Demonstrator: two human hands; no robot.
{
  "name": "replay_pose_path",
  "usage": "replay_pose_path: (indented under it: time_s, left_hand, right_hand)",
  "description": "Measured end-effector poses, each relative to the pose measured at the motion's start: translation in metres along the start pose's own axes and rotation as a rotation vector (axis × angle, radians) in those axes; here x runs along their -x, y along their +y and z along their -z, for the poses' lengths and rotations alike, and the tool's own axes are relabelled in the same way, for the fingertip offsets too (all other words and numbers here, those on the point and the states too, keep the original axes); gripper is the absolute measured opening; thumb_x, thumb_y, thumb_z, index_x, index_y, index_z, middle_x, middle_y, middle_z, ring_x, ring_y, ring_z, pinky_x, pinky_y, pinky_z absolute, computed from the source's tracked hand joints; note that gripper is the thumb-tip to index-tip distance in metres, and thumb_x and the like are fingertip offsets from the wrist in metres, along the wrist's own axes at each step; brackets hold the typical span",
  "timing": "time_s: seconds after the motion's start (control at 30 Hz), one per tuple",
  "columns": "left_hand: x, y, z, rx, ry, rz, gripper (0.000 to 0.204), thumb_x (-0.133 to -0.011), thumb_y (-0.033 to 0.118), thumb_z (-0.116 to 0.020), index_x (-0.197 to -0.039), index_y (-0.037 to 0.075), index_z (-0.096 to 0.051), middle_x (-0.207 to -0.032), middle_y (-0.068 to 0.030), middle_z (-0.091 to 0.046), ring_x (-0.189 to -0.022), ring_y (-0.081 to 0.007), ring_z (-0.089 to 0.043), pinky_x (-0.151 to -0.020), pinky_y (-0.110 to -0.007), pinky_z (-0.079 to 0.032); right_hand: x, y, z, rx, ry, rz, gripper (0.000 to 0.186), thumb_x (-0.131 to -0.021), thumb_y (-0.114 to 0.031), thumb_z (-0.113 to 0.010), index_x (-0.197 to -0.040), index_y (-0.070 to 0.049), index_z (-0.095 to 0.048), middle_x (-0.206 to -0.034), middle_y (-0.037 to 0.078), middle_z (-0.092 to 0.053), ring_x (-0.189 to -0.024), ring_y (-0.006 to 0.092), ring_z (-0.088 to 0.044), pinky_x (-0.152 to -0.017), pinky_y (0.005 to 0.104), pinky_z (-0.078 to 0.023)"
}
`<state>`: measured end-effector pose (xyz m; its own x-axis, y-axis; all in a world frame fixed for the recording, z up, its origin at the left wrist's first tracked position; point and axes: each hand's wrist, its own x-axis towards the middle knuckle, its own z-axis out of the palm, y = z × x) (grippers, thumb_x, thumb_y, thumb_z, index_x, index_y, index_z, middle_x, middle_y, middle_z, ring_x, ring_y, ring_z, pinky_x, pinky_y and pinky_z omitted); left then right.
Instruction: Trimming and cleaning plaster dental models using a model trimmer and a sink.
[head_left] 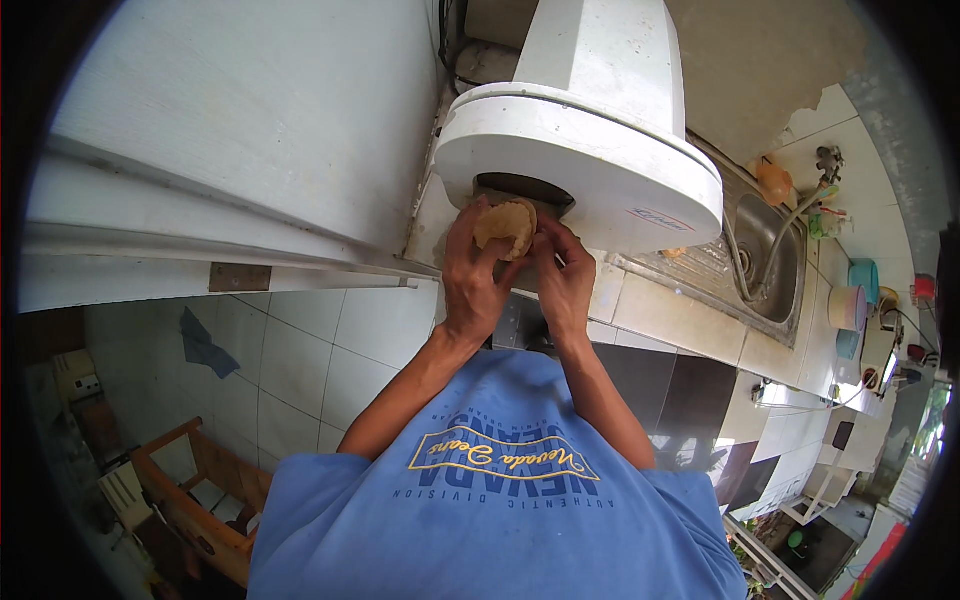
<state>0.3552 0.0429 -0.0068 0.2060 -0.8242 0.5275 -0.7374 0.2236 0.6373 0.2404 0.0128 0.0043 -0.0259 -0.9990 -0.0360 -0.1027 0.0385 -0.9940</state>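
A pale beige, round, hollow object with an uneven rim (508,225) is held up just below a dark oval opening (525,183) in the front of a large white appliance (590,150). My left hand (470,270) grips it on its left side, fingers curled around it. My right hand (560,270) pinches its right edge. Some of the fingertips are hidden behind the object, and I cannot make out what it is made of.
A white door (240,120) stands on the left. To the right are a steel sink (760,290) with hoses, an orange item (773,183) and several plastic containers (848,307). A wooden frame (170,500) and a blue-grey cloth (205,340) are at lower left.
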Motion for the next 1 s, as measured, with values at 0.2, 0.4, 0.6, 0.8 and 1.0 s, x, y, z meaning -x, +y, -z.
replay_pose_path:
  time_s: [0.2, 0.4, 0.6, 0.8, 1.0]
  left_hand:
    - [0.0, 0.002, 0.001, 0.104, 0.022, 0.004, 0.033, -0.062, -0.002, -0.083, -0.087, 0.004, -0.063, -0.13, -0.017, -0.047, -0.12, -0.0376, -0.052, -0.094, -0.044, -0.051]
    - [-0.009, 0.014, 0.006, 0.452, 0.094, 0.174, 0.058, -0.072, 0.001, -0.08, -0.121, 0.002, -0.05, -0.133, -0.0172, -0.046, -0.118, -0.0303, -0.054, -0.094, -0.04, -0.051]
    - [-0.025, -0.012, 0.01, 0.711, -0.135, 0.66, 0.044, -0.084, 0.009, -0.071, -0.123, -0.004, -0.054, -0.109, -0.0155, -0.064, -0.097, -0.0204, -0.065, -0.085, -0.031, -0.053]
    - [-0.036, -0.022, 0.0, 0.542, -0.199, 0.589, 0.027, -0.086, 0.019, -0.068, -0.099, -0.004, -0.069, -0.083, -0.0148, -0.072, -0.076, -0.0153, -0.068, -0.069, -0.029, -0.052]
    - [-0.041, -0.022, -0.005, 0.493, -0.2, 0.596, 0.025, -0.086, 0.018, -0.068, -0.099, -0.003, -0.07, -0.082, -0.0157, -0.072, -0.073, -0.017, -0.068, -0.068, -0.03, -0.052]
  right_hand:
    - [-0.001, -0.01, 0.002, -0.112, -0.106, -0.102, 0.035, -0.092, -0.01, -0.061, -0.122, 0.006, -0.056, -0.104, 0.014, -0.068, -0.089, 0.0159, -0.066, -0.078, 0.0271, -0.053]
    - [-0.009, -0.017, 0.007, -0.27, -0.156, -0.233, 0.042, -0.089, -0.01, -0.065, -0.126, 0.007, -0.052, -0.103, 0.014, -0.069, -0.091, 0.0144, -0.065, -0.079, 0.0265, -0.052]
    - [-0.01, -0.01, 0.007, -0.169, -0.157, -0.193, 0.041, -0.088, -0.011, -0.066, -0.123, 0.008, -0.055, -0.105, 0.015, -0.069, -0.093, 0.0154, -0.066, -0.081, 0.027, -0.053]
    - [-0.014, -0.008, 0.0, -0.058, -0.118, -0.11, 0.04, -0.086, -0.016, -0.069, -0.119, 0.005, -0.06, -0.099, 0.015, -0.07, -0.088, 0.0165, -0.067, -0.078, 0.028, -0.052]
    - [-0.021, 0.008, 0.001, 0.058, -0.103, -0.079, 0.038, -0.085, -0.023, -0.069, -0.113, 0.003, -0.065, -0.089, 0.015, -0.072, -0.082, 0.0175, -0.069, -0.075, 0.0298, -0.052]
